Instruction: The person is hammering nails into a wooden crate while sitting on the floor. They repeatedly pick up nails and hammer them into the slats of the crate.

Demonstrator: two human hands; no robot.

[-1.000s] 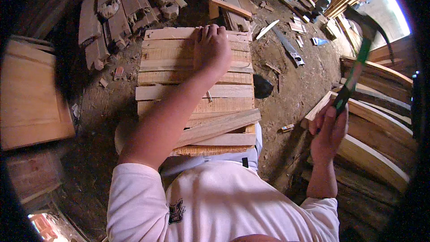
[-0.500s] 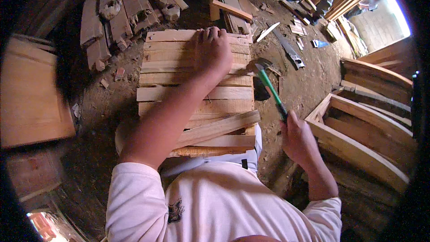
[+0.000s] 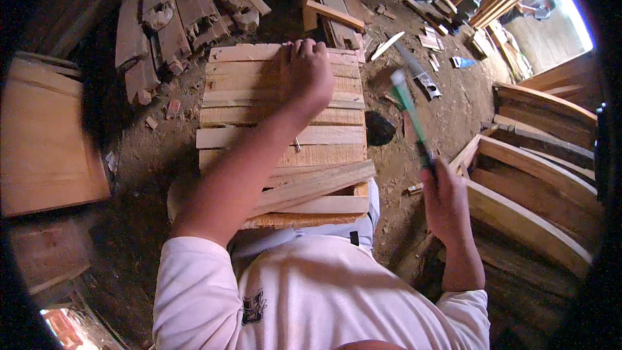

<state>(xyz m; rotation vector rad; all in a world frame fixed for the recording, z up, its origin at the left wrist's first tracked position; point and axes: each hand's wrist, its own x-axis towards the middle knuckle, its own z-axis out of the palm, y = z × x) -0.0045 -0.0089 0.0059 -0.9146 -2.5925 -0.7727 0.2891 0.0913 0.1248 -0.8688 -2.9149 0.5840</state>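
Observation:
A box of wooden slats (image 3: 343, 135) rests across my lap, its slats running from side to side. My left hand (image 3: 307, 72) reaches over it, with the fingers bent down over its far edge. Out to the right, my right hand (image 3: 445, 196) is wrapped round the handle of a hammer (image 3: 412, 118); the green shaft and head are smeared by motion, raised clear of the slats. One nail (image 3: 298, 145) stands up from a middle slat, beside my left forearm. A loose slat (image 3: 324, 185) lies aslant across the near end.
Stacked planks (image 3: 175, 23) lie at the far left. A handsaw (image 3: 420, 72) and wood scraps are on the dirt floor beyond the hammer. Wooden frames (image 3: 518, 204) stand close on my right, and a wooden panel (image 3: 48, 142) on my left. A person (image 3: 534, 8) is near the bright doorway.
My right hand has moved right and a little nearer me, carrying the hammer away from the box. The hammer head has risen up the view. My left hand keeps its place.

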